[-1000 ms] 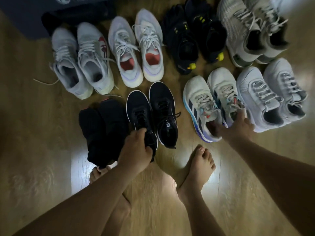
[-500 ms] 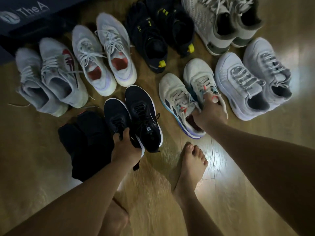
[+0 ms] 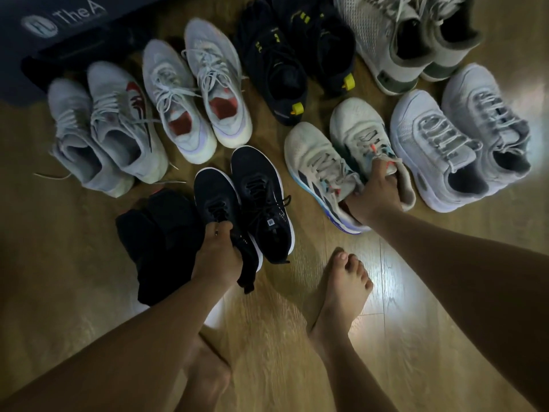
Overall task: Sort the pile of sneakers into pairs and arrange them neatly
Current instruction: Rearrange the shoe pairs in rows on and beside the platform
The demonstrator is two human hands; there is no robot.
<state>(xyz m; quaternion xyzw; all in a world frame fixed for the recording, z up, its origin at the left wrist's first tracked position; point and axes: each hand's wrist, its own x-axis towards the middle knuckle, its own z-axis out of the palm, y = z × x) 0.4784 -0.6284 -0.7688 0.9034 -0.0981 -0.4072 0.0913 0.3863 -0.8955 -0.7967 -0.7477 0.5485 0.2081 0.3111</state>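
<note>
Two rows of sneaker pairs on the floor: far row from 10 to 1 o'clock, near row from 8 to 3 o'clock; mat behind, at 11.

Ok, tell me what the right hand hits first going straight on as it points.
Beyond the cream sneaker it grips, the right hand likely meets the matching sneaker first; depth is unclear.
</note>
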